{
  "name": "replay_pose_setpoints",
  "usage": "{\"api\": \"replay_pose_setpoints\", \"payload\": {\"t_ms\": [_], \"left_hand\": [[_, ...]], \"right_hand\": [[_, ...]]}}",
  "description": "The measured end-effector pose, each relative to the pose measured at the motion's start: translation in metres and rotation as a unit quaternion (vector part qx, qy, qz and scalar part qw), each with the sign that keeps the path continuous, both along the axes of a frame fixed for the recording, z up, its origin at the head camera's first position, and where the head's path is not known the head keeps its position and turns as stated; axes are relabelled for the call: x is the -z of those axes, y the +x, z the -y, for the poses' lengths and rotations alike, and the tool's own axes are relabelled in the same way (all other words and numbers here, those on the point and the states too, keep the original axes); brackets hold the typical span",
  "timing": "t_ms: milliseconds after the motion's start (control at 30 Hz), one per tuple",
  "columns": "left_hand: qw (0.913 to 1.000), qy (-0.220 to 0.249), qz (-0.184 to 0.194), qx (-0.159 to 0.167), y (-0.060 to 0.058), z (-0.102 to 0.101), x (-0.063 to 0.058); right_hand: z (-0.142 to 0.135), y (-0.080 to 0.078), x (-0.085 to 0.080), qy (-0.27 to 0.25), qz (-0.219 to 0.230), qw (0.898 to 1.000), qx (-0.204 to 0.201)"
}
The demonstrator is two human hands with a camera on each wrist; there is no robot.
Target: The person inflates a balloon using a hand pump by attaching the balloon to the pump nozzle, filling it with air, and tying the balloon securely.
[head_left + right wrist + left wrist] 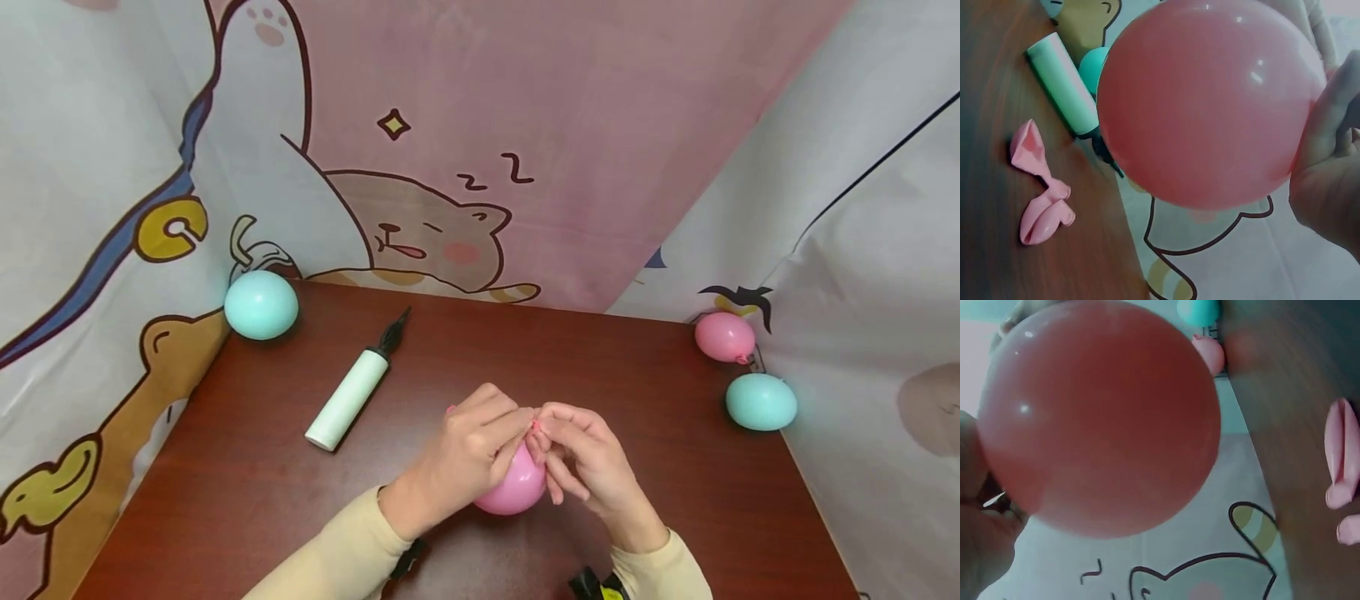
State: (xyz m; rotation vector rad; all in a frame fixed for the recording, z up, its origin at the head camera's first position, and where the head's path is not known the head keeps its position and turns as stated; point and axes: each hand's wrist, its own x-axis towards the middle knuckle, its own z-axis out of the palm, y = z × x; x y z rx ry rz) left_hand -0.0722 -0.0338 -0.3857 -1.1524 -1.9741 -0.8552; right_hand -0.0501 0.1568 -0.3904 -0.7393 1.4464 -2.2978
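Note:
An inflated pink balloon (516, 487) is held between both hands, low in the middle of the head view. My left hand (480, 437) pinches it near its neck, fingers bent over the top. From the other side, my right hand (588, 458) pinches the small red-pink neck (536, 426) with thumb and fingertips. Both wrist views are largely filled by the round balloon (1100, 419), which hides most of the fingers. Limp pink balloons (1044, 219) lie on the table beneath; in the head view the left hand mostly covers them.
A white hand pump (348, 400) with a black nozzle lies left on the brown table (637, 375). One turquoise balloon (261, 305) sits at the back left corner. A pink balloon (724, 337) and another turquoise balloon (761, 402) rest at the right edge. Printed cloth (585, 167) surrounds the table.

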Motion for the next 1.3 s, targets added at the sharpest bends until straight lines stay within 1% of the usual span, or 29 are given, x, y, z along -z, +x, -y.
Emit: {"api": "replay_pose_setpoints", "payload": {"t_ms": [67, 133, 200, 233, 367, 400, 467, 600, 633, 700, 767, 933, 1000, 1067, 1167, 1300], "left_hand": [[0.9974, -0.062, -0.024, -0.026, 0.005, 0.002, 0.000], [0.9905, -0.126, -0.037, -0.042, 0.008, 0.004, -0.001], [0.9832, -0.174, -0.033, -0.044, 0.009, 0.006, -0.005], [0.9804, -0.192, -0.026, -0.039, 0.009, 0.008, -0.008], [0.9735, -0.228, -0.001, -0.012, 0.005, 0.014, -0.017], [0.9715, -0.237, -0.001, -0.007, 0.004, 0.015, -0.019], [0.9662, -0.257, -0.016, -0.007, 0.002, 0.017, -0.022], [0.9537, -0.293, -0.064, -0.025, 0.004, 0.016, -0.028], [0.9514, -0.298, -0.072, -0.032, 0.005, 0.015, -0.029], [0.9504, -0.300, -0.072, -0.042, 0.008, 0.013, -0.031], [0.9524, -0.295, -0.056, -0.054, 0.011, 0.012, -0.032], [0.9589, -0.273, 0.003, -0.076, 0.017, 0.007, -0.032], [0.9620, -0.259, 0.014, -0.084, 0.018, 0.004, -0.031], [0.9673, -0.237, 0.016, -0.089, 0.017, 0.001, -0.029], [0.9769, -0.196, 0.022, -0.083, 0.015, -0.002, -0.025], [0.9886, -0.135, 0.044, -0.049, 0.010, -0.004, -0.020]], "right_hand": [[0.000, 0.000, 0.001, 0.013, 0.001, 1.000, 0.013], [0.000, 0.001, 0.003, 0.026, 0.004, 0.999, 0.024], [0.000, 0.001, 0.003, 0.033, 0.000, 0.999, 0.030], [0.000, 0.001, 0.003, 0.037, -0.002, 0.999, 0.031], [-0.002, 0.002, 0.003, 0.062, -0.006, 0.998, 0.015], [-0.002, 0.003, 0.003, 0.069, -0.008, 0.998, 0.008], [-0.002, 0.003, 0.002, 0.082, -0.011, 0.997, -0.005], [-0.001, 0.002, 0.002, 0.096, -0.014, 0.995, -0.019], [-0.001, 0.002, 0.002, 0.097, -0.014, 0.995, -0.019], [0.000, 0.002, 0.002, 0.102, -0.011, 0.995, -0.015], [0.000, 0.002, 0.001, 0.105, -0.012, 0.994, -0.012], [0.002, 0.002, 0.001, 0.111, -0.021, 0.994, -0.009], [0.002, 0.002, 0.001, 0.117, -0.009, 0.993, 0.000], [0.003, 0.003, 0.000, 0.120, -0.002, 0.993, 0.010], [0.003, 0.004, -0.001, 0.119, 0.010, 0.993, 0.017], [0.004, 0.003, -0.002, 0.108, -0.001, 0.994, 0.009]]}}
